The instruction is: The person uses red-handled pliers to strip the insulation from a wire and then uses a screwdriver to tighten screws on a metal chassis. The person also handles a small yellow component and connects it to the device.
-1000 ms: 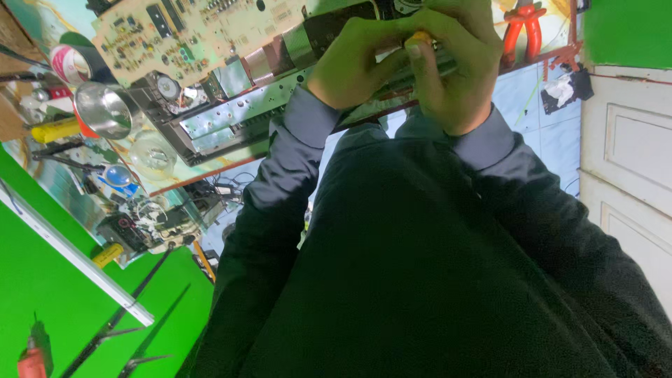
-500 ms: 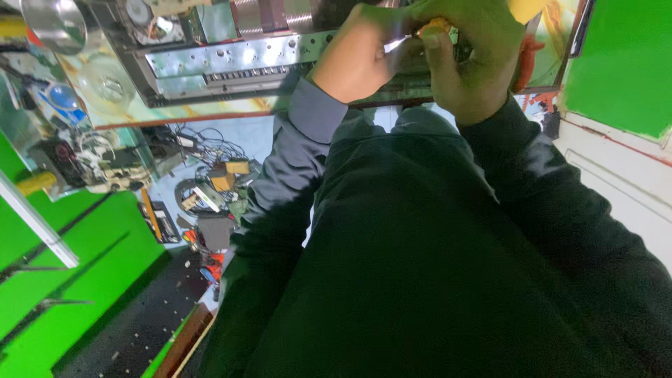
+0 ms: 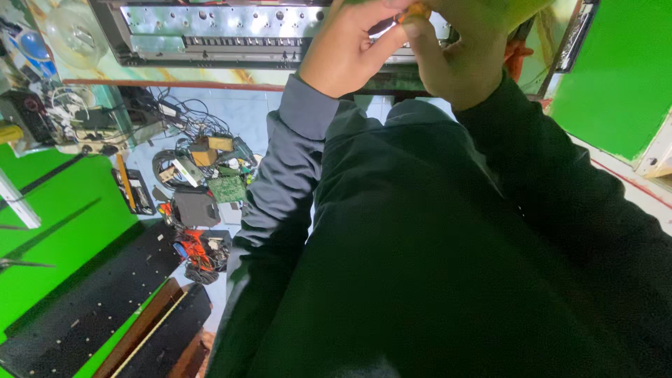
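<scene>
My left hand (image 3: 343, 52) and my right hand (image 3: 465, 56) meet at the top edge of the head view. Both are closed around a small orange-handled tool (image 3: 414, 10), of which only the orange end shows between the thumbs. The hands are pressed against a long silver metal chassis (image 3: 210, 28) with rows of holes, lying on the workbench. A grey sleeve (image 3: 301, 112) covers my left wrist and a dark sleeve covers my right. My dark jacket (image 3: 448, 266) fills the lower middle of the view.
Below the bench edge lies a heap of cables, a green circuit board (image 3: 225, 187), a dark box (image 3: 196, 208) and orange wires (image 3: 199, 252). Green panels (image 3: 616, 77) stand at right and left. Long black perforated strips (image 3: 105, 301) lie at lower left.
The view has swung so the bench slid up and out of the top. The cluttered floor and black strips came into view. Both hands stay together on the tool.
</scene>
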